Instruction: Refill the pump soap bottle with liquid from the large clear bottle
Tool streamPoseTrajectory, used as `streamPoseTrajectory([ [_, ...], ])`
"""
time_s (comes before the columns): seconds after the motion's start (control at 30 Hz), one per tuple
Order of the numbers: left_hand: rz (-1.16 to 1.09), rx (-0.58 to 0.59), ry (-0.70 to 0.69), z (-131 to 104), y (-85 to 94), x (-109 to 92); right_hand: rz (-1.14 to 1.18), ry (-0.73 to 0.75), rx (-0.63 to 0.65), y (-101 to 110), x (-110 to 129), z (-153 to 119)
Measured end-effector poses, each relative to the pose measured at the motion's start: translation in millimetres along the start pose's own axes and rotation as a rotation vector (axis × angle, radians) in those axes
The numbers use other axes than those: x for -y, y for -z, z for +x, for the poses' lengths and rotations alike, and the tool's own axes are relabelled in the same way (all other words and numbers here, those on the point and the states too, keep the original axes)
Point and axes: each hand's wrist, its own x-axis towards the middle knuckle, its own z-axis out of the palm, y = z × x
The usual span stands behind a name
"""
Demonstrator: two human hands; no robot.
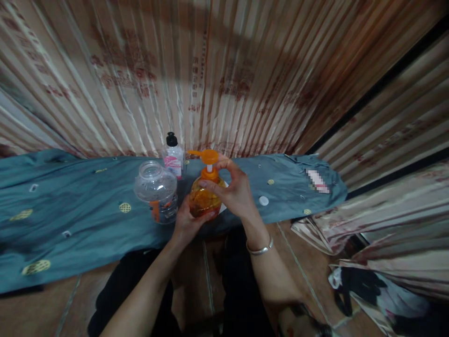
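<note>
An amber pump bottle [204, 196] with an orange pump top [209, 157] stands upright between my hands, its spout pointing left. My left hand [189, 218] is wrapped round the lower left side of the bottle. At the upper right, my right hand [235, 187] curls its thumb and fingers about the bottle's shoulder and collar, just under the pump head. Left of it stands a clear wide plastic jar [154, 185] with no lid and an orange label. Behind the jar is a clear bottle [173, 159] with a black cap and pink label.
A teal patterned cloth [101, 196] covers the long narrow surface. A white round cap [264, 201] lies right of my hands, and a blurred-out pinkish item [317, 181] farther right. Pleated curtains [157, 70] hang behind. Dark cloth items [372, 290] lie at the lower right.
</note>
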Motion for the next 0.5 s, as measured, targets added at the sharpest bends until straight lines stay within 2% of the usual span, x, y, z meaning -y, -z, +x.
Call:
streamPoseTrajectory([
  [0.13,-0.037,0.004,0.021,1,-0.7,-1,0.054,0.058,0.202,9,0,2],
  [0.2,-0.041,0.006,0.026,2,-0.6,-2,0.077,0.076,0.262,12,0,2],
  [0.27,-0.032,0.001,0.033,2,0.1,-2,0.059,0.072,0.242,11,1,2],
  [0.43,0.015,-0.022,0.058,1,2.4,0,-0.039,-0.008,0.030,0,2,0],
  [0.5,0.021,-0.016,0.054,1,2.9,0,-0.033,-0.004,0.028,0,3,1],
])
